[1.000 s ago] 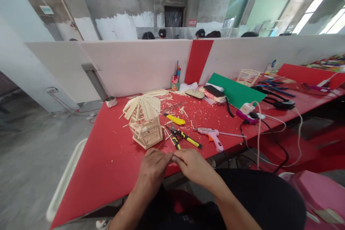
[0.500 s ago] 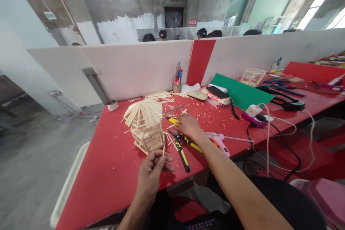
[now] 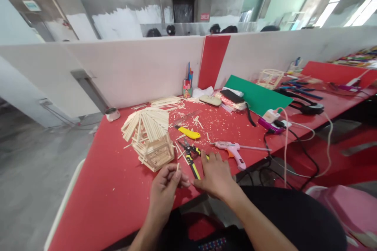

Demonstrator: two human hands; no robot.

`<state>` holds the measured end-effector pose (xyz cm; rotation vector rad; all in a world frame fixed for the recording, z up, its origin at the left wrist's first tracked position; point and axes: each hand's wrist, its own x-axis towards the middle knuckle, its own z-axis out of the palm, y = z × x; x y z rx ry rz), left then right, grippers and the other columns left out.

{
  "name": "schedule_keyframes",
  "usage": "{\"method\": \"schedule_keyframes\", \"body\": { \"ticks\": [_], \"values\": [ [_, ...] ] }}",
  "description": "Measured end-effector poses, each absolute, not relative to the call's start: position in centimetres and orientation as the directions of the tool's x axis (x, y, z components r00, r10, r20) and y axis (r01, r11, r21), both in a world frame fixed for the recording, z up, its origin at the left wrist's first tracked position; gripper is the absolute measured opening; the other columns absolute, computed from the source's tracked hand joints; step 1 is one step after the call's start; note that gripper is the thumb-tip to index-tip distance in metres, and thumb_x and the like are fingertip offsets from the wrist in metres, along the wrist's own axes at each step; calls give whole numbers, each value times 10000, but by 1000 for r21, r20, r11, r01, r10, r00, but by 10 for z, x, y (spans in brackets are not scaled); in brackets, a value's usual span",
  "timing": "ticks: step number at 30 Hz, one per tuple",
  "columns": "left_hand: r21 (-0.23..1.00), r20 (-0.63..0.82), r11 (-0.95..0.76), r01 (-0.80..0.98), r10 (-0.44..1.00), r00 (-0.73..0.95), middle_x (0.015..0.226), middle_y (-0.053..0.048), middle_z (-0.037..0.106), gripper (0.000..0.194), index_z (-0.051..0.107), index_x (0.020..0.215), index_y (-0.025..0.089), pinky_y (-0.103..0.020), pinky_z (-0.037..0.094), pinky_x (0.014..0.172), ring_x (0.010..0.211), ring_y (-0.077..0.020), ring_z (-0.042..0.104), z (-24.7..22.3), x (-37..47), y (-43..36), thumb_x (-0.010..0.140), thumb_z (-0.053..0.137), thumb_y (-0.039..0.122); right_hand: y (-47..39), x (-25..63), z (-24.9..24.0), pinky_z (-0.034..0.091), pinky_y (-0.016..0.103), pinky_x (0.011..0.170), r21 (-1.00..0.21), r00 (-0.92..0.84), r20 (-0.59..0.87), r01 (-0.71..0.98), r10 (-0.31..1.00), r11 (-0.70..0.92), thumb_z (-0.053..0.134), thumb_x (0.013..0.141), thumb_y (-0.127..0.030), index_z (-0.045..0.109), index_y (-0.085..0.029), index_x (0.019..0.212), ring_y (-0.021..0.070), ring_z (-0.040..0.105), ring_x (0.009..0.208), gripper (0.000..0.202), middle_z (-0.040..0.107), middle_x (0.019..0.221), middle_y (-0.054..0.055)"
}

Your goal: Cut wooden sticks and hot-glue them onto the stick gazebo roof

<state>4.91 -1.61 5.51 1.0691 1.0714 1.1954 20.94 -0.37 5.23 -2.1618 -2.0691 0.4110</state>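
Observation:
My left hand point(image 3: 166, 186) pinches a short wooden stick point(image 3: 178, 167) upright between thumb and fingertips. Just beyond it stands a small house model point(image 3: 153, 151) built of wooden sticks, with a sloping stick roof. My right hand point(image 3: 216, 174) is spread over the handles of yellow-and-black pliers point(image 3: 193, 166), thumb and fingers apart. It partly covers one handle, and whether it touches the handle I cannot tell. Behind the pliers lies a yellow utility knife point(image 3: 189, 132). A pink glue gun point(image 3: 232, 151) with a glue stick in its back rests to the right of my right hand.
Loose sticks point(image 3: 165, 102) and scraps lie on the red table point(image 3: 103, 184). A pen holder point(image 3: 187, 89), a spectacle case point(image 3: 210, 100) and a green board point(image 3: 256, 96) stand or lie towards the back. On the right, cables run from a purple power strip point(image 3: 269, 124) past the table edge.
My right hand has let go of the utility knife, which now lies on the table, and has come back towards me over the pliers. My left hand still holds the stick.

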Motion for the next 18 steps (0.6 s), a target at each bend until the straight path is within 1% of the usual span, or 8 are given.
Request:
{"method": "schedule_keyframes", "body": {
  "ticks": [3,7,9,10,12,13,15,18],
  "values": [
    [986,-44,45,-159,999,13,659,-20,677,312,631,954,151,-249,494,564,589,-152,641,57,44,-18,767,656,399,10,216,57,370,469,863,-426,46,-114,900,992,-91,669,546,-311,501,-60,1264,391,478,1072,780,555,1123,240],
    [983,-62,55,-177,997,-34,728,-40,691,310,642,926,155,-233,473,484,527,-138,628,60,37,-23,773,640,424,6,238,57,424,365,814,-689,-22,-136,721,990,-79,571,616,-304,581,-140,1130,269,565,941,539,625,1024,121],
    [988,-37,28,-154,998,-56,764,-49,699,290,652,912,161,-235,479,476,517,-136,627,62,36,-24,772,641,415,-9,248,54,432,361,820,-947,-116,-174,290,978,-135,540,648,-359,569,-174,1131,246,570,939,518,633,1033,84],
    [991,-13,4,-130,998,-69,780,-53,704,276,659,901,163,-240,490,487,523,-137,631,63,36,-24,768,647,404,-20,251,52,436,368,818,-983,-173,-179,5,968,-181,526,650,-399,568,-180,1123,247,576,938,524,630,1042,85],
    [997,47,-53,-61,994,-94,799,-60,715,247,674,886,167,-249,511,517,546,-146,642,64,37,-23,760,658,379,-43,250,48,445,390,794,-871,-296,-159,-407,942,-275,502,619,-452,586,-181,1073,268,591,920,535,631,1026,109],
    [996,82,-84,-18,991,-103,800,-62,720,234,680,886,170,-251,518,532,559,-150,648,65,38,-22,757,662,365,-55,246,46,446,396,792,-815,-349,-144,-489,926,-311,518,582,-421,590,-183,1055,275,596,913,534,633,1018,115],
    [987,151,-144,70,982,-114,798,-60,729,214,689,898,179,-246,524,541,571,-153,652,67,38,-21,762,658,342,-72,234,42,443,391,810,-835,-401,-156,-434,903,-337,539,516,-279,592,-197,1050,269,598,912,543,640,991,92],
    [958,235,-213,191,967,-98,797,-49,734,185,700,911,197,-232,524,536,570,-148,647,71,37,-21,777,642,311,-81,215,39,407,380,915,-981,-281,-171,-41,944,-190,497,506,-151,544,-220,1185,267,545,1057,684,624,1077,53]
  ]
}}
